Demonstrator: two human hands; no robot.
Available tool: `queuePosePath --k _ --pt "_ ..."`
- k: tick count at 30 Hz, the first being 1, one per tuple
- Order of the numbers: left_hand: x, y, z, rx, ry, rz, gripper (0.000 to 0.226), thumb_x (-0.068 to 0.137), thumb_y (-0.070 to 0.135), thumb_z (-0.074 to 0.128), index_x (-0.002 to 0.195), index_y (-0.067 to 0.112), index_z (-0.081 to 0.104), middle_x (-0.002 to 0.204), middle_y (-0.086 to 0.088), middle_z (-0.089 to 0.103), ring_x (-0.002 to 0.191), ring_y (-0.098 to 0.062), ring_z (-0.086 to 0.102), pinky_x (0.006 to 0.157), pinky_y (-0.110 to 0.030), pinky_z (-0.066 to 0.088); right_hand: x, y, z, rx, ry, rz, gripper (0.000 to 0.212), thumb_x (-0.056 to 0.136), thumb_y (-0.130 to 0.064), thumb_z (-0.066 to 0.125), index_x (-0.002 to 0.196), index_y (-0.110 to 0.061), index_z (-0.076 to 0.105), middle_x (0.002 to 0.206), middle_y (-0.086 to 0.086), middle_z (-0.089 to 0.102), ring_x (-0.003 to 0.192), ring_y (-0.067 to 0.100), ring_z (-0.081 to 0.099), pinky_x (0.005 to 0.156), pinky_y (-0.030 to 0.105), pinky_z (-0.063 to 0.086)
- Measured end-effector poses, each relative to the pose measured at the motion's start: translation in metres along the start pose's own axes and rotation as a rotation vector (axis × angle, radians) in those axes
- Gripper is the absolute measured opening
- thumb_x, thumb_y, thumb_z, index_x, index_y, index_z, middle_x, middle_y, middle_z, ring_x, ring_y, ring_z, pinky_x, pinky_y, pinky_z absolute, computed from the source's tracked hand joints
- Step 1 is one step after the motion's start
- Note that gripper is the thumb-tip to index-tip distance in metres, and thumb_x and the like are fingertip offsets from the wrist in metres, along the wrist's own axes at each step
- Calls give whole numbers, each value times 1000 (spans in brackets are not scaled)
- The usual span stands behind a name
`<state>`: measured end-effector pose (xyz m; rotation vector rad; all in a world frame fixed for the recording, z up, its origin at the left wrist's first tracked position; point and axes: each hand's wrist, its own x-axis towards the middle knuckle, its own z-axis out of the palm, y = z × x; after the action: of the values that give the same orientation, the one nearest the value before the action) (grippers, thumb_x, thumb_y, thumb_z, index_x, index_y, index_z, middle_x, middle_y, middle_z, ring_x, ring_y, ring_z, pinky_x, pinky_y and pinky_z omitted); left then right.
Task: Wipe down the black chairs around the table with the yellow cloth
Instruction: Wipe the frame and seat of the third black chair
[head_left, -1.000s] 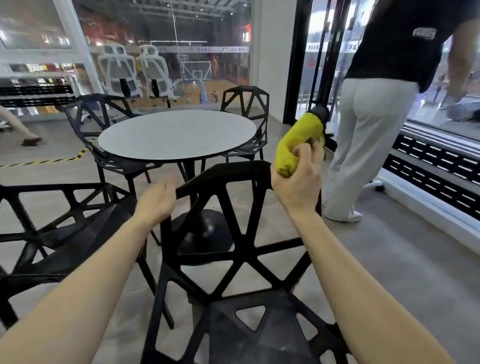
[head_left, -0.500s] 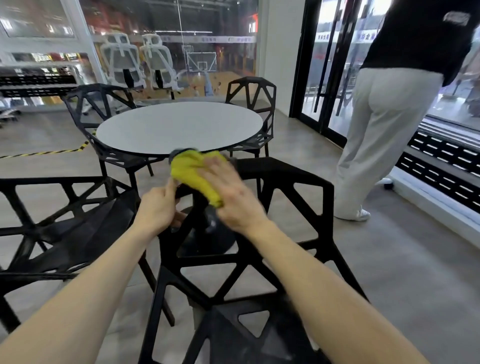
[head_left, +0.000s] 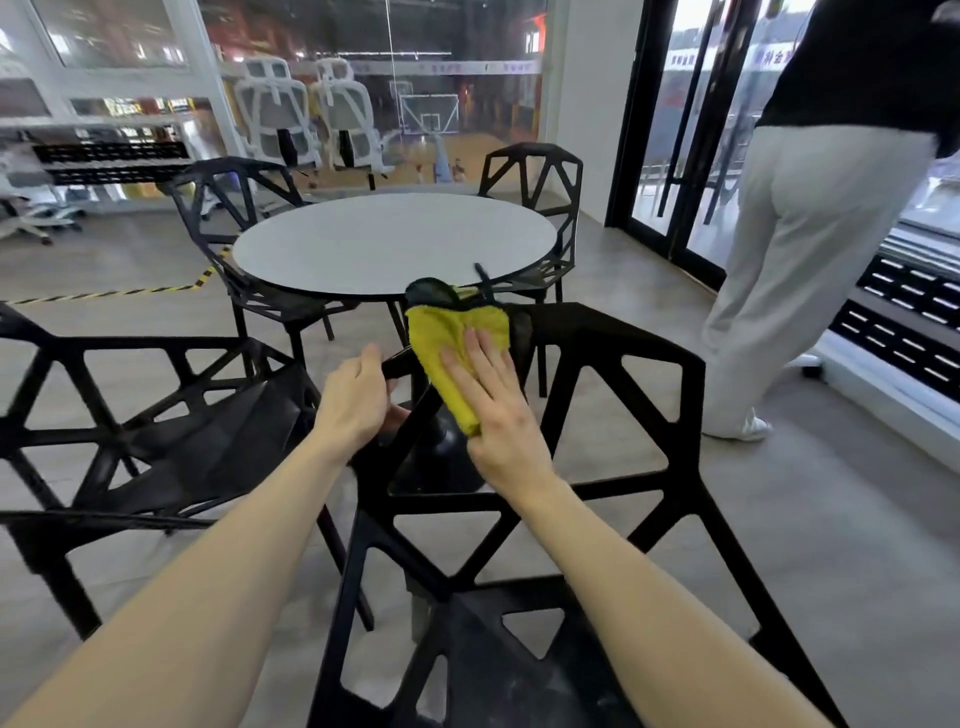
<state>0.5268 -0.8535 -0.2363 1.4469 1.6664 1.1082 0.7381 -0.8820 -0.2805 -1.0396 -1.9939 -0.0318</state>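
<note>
Grey floor (head_left: 779, 519), glass walls (head_left: 441, 78), white office chairs (head_left: 275, 119), black-framed doors (head_left: 675, 130)

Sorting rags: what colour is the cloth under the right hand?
Yellow cloth, under the right hand; head view.

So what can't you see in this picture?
Head view:
- The chair top rail under the yellow cloth: cloth and right hand cover it.
- Left hand fingertips: curled behind the frame.
- The standing person: cut off by the top edge.
- Any dirt on the chair: too dark.
</note>
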Motion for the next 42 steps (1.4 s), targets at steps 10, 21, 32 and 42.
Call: queuePosePath --k 10,21,32,42 --pt "-14 20 0 178 -6 69 40 110 61 24 116 30 50 101 -8 74 84 -25 73 92 -43 57 -208 2 6 219 -262 662 44 108 -27 49 141 -56 53 147 -22 60 140 1 52 114 42 48" --pt "-163 -137 16 92 -34 -114 41 116 46 29 155 57 39 115 9 71 104 -14 66 92 -39 47 17 -43 -44 238 341 470 65 98 -9 62 159 -25 45 168 3 38 156 20 32 127 39 31" --pt "-164 -159 24 -71 120 -139 36 113 29 39 88 22 64 65 -11 71 53 -31 70 49 -56 59 -130 -88 61 495 -380 505 53 104 -11 56 148 -41 54 154 -18 52 144 -1 46 115 14 38" --pt "-163 -160 25 -119 67 -199 39 111 31 38 90 16 67 66 -13 72 58 -37 71 53 -42 58 11 -75 -27 506 484 589 38 104 -35 62 141 -35 61 149 -11 60 140 4 53 118 31 43"
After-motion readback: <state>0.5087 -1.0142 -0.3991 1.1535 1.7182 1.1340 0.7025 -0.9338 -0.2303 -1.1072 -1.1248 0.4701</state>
